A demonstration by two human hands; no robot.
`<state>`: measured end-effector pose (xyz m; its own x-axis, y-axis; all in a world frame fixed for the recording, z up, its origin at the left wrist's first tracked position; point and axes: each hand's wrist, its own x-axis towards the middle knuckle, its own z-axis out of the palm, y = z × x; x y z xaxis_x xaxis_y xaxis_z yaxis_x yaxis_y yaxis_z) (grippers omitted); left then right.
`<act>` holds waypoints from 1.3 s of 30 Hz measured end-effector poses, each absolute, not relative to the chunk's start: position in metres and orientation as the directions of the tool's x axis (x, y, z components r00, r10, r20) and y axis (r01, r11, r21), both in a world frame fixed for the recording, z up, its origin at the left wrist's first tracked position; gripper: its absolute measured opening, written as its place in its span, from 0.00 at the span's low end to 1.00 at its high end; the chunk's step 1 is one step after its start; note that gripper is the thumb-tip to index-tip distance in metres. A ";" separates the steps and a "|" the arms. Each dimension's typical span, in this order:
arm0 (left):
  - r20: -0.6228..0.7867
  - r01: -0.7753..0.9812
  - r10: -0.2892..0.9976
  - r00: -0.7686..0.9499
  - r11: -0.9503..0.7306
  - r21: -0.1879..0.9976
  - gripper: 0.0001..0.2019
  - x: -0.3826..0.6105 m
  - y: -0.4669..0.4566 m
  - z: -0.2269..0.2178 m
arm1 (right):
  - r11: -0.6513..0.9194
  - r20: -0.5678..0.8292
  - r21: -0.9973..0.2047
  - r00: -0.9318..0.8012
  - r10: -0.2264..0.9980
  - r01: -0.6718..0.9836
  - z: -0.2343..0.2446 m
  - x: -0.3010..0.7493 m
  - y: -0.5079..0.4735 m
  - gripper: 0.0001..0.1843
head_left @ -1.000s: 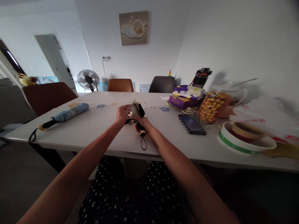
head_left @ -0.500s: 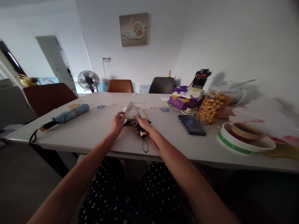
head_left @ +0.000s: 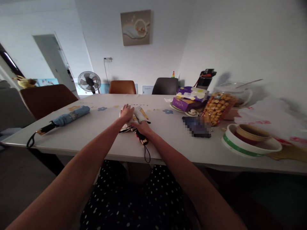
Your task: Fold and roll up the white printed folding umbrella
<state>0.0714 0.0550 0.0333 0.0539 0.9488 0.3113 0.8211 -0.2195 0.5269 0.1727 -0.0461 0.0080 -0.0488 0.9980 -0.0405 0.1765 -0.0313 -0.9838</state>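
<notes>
A small cream folding umbrella (head_left: 139,115) with a black handle and wrist loop (head_left: 146,153) lies on the white table (head_left: 100,134) in front of me. My left hand (head_left: 126,113) lies flat on its folded canopy, fingers stretched out. My right hand (head_left: 143,128) is closed around the shaft just above the handle, holding it down against the table.
A folded blue umbrella (head_left: 64,118) lies at the table's left. To the right are a dark phone (head_left: 196,126), a snack bag (head_left: 217,108), a purple box (head_left: 187,102), a black bottle (head_left: 205,78) and a white bowl with a green stripe (head_left: 249,143). Chairs (head_left: 45,99) surround the table.
The umbrella was held up off the table while my left hand pulled at its fabric. Now it lies on the table, my left hand pressing flat on the canopy.
</notes>
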 end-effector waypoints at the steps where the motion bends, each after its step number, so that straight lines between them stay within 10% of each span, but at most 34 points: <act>1: 0.297 0.796 0.955 -0.006 -0.175 0.579 0.23 0.069 0.059 0.031 | -0.024 -0.034 -0.986 -0.057 0.998 0.165 0.008 0.173 -0.046 0.20; 11: 0.471 0.588 0.852 -0.228 -0.265 0.764 0.19 0.068 0.017 0.034 | 0.000 0.013 -0.976 0.058 0.998 0.219 0.008 0.175 -0.041 0.21; 17: -0.077 0.019 0.993 -0.094 0.080 0.997 0.11 0.093 -0.001 0.038 | 0.124 0.134 -0.965 0.027 0.991 0.232 0.006 0.178 -0.039 0.21; 27: -0.017 -0.625 0.963 0.268 0.187 0.758 0.10 0.065 0.009 0.034 | 0.126 0.117 -0.990 -0.123 0.986 0.068 0.020 0.170 -0.059 0.16; 39: -0.042 -0.588 0.935 0.351 0.255 0.768 0.20 0.057 0.009 0.013 | -0.070 -0.052 -0.995 -0.240 0.970 -0.070 0.016 0.166 -0.059 0.16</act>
